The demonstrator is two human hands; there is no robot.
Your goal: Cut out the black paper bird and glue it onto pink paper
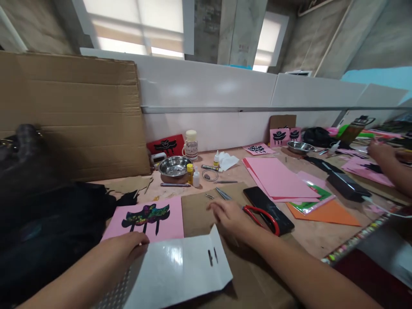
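So, we've got a white packet (pixel 180 266) at the near edge of the worktop (pixel 322 244), partly over some brown cardboard (pixel 196 210), with a flap sticking up at its right end. Our left hand (pixel 131 244) is at its upper left corner, fingers curled in — we can't tell if they're pinching it or just resting there. Our right hand (pixel 229 216) is over the cardboard beyond the packet, fingers loosely bent; we can't see what, if anything, is under them. Just right of it, red-handled scissors (pixel 277 227) overlap a long black case (pixel 257 198). Behind our left hand lies a pink card (pixel 175 214) with a dark, multicoloured shape on it. Farther back we've got a metal bowl (pixel 174 171) — and way over right, another person's hand (pixel 381 153).
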